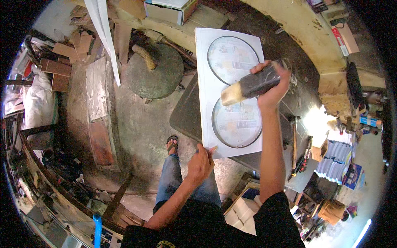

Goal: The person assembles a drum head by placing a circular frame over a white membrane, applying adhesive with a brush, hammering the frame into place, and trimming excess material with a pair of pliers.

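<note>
A white rectangular panel lies on a dark tabletop, with two large dark-rimmed circles in it, one beyond the other. Faint printed patches show inside both circles. My right hand is wrapped round a thick block, dark along most of its length with a pale, yellowish near end. The block is held over the panel, covering part of the space between the circles. At the panel's near left corner, my left hand is closed, its fingertips against the edge by a small yellowish tip; what it pinches is hidden.
The dark table reaches beyond the panel on both sides. A hammer and red-handled pliers lie at its right. Left of it stands a round metal lid with a curved handle. White boxes sit by my right side.
</note>
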Demonstrator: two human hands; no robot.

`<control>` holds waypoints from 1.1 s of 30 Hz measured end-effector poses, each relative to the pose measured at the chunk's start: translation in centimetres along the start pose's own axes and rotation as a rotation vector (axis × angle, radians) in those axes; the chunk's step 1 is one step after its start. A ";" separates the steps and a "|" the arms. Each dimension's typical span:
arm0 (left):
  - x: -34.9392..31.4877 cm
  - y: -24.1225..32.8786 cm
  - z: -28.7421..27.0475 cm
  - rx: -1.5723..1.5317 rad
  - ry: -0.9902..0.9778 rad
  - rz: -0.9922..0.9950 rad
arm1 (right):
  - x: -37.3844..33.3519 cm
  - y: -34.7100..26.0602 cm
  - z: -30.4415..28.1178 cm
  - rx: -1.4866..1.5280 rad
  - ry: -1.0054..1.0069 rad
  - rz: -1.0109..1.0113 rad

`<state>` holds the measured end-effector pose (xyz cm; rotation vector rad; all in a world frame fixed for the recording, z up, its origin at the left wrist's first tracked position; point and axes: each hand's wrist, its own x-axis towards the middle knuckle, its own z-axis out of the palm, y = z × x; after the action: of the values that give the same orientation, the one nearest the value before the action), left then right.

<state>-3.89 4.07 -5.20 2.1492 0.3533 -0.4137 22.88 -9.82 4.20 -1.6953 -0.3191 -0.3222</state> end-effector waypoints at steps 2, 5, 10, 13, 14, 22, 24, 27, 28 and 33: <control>0.1 0.1 -0.2 -0.022 -0.023 -0.023 | 0.9 -2.4 -0.1 0.623 0.094 0.447; 0.2 -1.2 0.8 -0.026 -0.033 0.012 | -1.2 -8.2 0.8 0.676 -0.039 0.351; 0.1 -1.5 1.0 -0.004 -0.018 0.137 | -2.7 -14.6 0.2 0.233 -0.317 -0.333; -0.2 -1.2 0.5 -0.021 -0.053 -0.003 | -6.9 -8.5 4.1 0.212 -0.235 -0.153; -0.3 -1.1 0.7 -0.031 -0.075 0.021 | -7.5 -7.2 5.1 0.159 -0.185 -0.094; 0.4 -0.4 0.3 -0.108 -0.063 -0.002 | -2.2 -5.0 4.5 0.164 -0.135 0.245; 0.1 -1.3 0.8 -0.173 0.003 0.007 | -3.1 -7.0 3.4 0.297 -0.068 0.299; 0.2 -1.6 0.6 -0.157 0.026 0.027 | -4.2 -15.6 1.6 0.480 -0.354 -0.101; -0.2 -2.3 0.8 -0.153 0.014 0.020 | -3.8 -16.8 1.2 0.575 -0.452 -0.161; 0.6 -3.4 2.0 -0.146 -0.076 0.153 | -10.6 -8.5 3.6 0.197 -0.167 0.011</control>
<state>-5.00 4.37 -9.06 1.9967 0.1696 -0.3700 9.97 -5.30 7.30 -1.5315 -0.4501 -0.1360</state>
